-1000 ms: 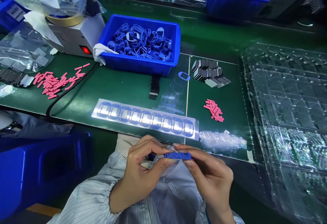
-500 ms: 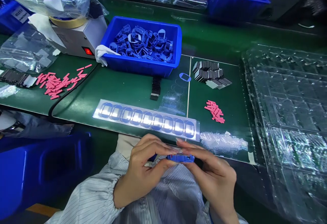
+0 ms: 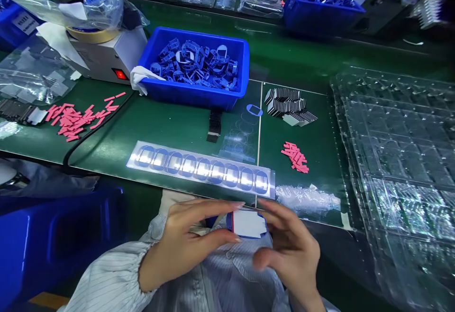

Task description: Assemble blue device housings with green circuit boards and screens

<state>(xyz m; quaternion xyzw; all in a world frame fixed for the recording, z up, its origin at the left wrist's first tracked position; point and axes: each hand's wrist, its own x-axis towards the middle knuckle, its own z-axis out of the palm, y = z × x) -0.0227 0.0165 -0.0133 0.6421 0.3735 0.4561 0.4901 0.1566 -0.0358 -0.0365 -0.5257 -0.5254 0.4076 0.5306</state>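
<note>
My left hand (image 3: pixel 181 243) pinches a small blue plastic frame (image 3: pixel 229 222) by its left end, thumb below and fingers above. A white panel (image 3: pixel 249 224) covers the side of the frame facing me, with a thin red strip along its left edge. My right hand (image 3: pixel 293 241) is at the frame's other end with thumb and fingers spread apart; the thumb is blurred, and whether a finger still touches the frame I cannot tell. Just beyond both hands lies a clear strip of oval film pieces (image 3: pixel 203 169).
A blue bin (image 3: pixel 192 97) of blue plastic frames stands behind the strip. Pink strips (image 3: pixel 295 156) and striped black-and-white pieces (image 3: pixel 289 105) lie at right, beside stacked clear trays (image 3: pixel 387 160). A black cable (image 3: pixel 97 129) runs from a white box (image 3: pixel 103 58) over the table edge.
The blue frame has tilted from edge-on so its white side faces me. My right hand's thumb has come away from it and its fingers have spread. My left hand keeps its hold.
</note>
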